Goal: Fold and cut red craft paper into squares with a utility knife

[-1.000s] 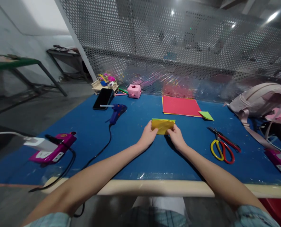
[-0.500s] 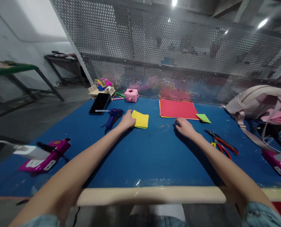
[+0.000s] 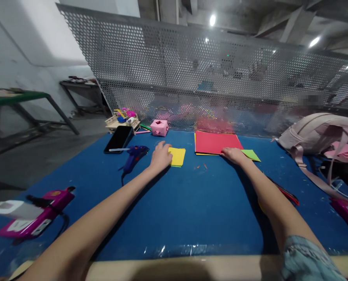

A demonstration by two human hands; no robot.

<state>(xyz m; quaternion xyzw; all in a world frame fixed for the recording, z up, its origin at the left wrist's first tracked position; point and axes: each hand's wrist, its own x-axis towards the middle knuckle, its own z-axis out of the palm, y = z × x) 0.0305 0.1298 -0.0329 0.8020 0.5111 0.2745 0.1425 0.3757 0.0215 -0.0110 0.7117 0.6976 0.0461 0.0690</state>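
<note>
While scissors [image 3: 282, 192] lie under the forearm, glue gun [image 3: 134, 153] flanks left hand [image 3: 160, 156].

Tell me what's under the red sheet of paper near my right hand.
A yellow edge peeks out along the front and left of the red sheet, so at least one more sheet lies beneath. How many are stacked there is covered. The right hand rests on its front edge.
</note>
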